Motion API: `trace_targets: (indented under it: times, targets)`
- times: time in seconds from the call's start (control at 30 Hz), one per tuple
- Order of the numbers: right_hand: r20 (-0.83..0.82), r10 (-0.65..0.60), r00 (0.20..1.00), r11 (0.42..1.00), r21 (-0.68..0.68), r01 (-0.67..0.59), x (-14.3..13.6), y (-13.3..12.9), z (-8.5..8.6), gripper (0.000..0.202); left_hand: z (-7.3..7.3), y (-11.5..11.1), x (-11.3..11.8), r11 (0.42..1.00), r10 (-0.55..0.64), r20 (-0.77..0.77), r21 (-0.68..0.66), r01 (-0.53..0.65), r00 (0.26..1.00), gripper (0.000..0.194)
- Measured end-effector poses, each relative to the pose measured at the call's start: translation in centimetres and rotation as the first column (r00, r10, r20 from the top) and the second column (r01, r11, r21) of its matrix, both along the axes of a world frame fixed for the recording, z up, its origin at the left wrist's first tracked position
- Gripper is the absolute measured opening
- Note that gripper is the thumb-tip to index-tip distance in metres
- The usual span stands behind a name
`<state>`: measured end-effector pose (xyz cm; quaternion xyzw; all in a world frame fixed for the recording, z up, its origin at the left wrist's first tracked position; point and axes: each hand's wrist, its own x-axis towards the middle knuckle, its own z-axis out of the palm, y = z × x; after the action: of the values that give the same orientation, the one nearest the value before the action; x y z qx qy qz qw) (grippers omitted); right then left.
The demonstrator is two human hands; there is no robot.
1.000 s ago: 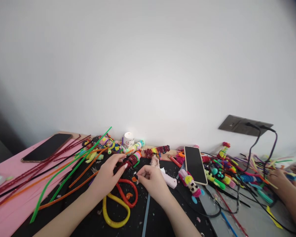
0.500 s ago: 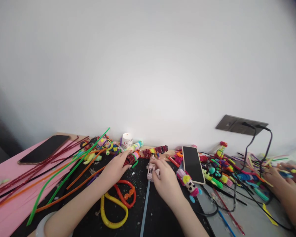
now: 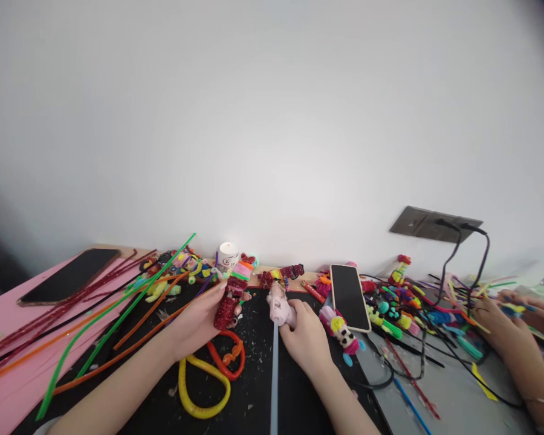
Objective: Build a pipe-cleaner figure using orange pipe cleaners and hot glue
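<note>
My left hand [image 3: 203,323] is closed around a dark red pipe-cleaner figure [image 3: 229,304] with pink, green and orange bands at its top, held upright over the black mat [image 3: 249,411]. In my right hand [image 3: 306,338] is a pale pink glue gun [image 3: 278,307], gripped by its handle, nozzle towards the wall. A long translucent glue stick [image 3: 274,380] runs from its back end towards me. Just beyond the nozzle lies another dark red pipe-cleaner piece [image 3: 292,272] with a yellow band. Below the left hand are a yellow loop [image 3: 204,412] and a red loop [image 3: 236,371].
Green pipe cleaners [image 3: 95,341] and other long ones cross the left side, near a dark phone [image 3: 70,277]. A white cup [image 3: 228,254] stands by the wall. At right are a second phone [image 3: 350,296], a pink figure [image 3: 342,331], cables and a co-worker's hands [image 3: 503,326].
My left hand has lifted the dark red figure and turned it upright. My right hand has taken the glue gun by its handle and raised it slightly.
</note>
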<state>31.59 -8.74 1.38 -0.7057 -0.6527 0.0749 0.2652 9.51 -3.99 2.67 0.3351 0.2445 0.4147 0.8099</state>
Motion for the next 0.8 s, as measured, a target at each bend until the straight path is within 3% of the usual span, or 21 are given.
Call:
trace_targets:
  times: [0.13, 0.33, 0.57, 0.8]
  targets:
    - [-0.349, 0.032, 0.937, 0.998, 0.065, -0.010, 0.4, 0.0, -0.1, 0.019, -0.2, -0.1, -0.3, 0.997, -0.058, 0.079, -0.039, 0.061, 0.995, 0.028]
    - [-0.598, 0.034, 0.801, 0.997, 0.077, 0.016, 0.6, 0.2, -0.9, 0.035, -0.8, -0.3, -0.3, 0.999, 0.031, 0.069, -0.038, -0.028, 0.997, 0.017]
    - [-0.647, 0.055, 0.761, 0.996, 0.092, 0.007, 0.4, 0.1, -0.6, 0.035, -0.7, -0.4, -0.1, 0.992, 0.103, 0.006, -0.079, -0.102, 0.995, 0.017]
    - [-0.638, 0.082, 0.766, 0.994, 0.108, -0.016, 0.3, 0.0, -0.9, 0.033, -1.0, 0.1, -0.5, 0.989, 0.052, 0.103, -0.143, -0.038, 0.993, 0.023]
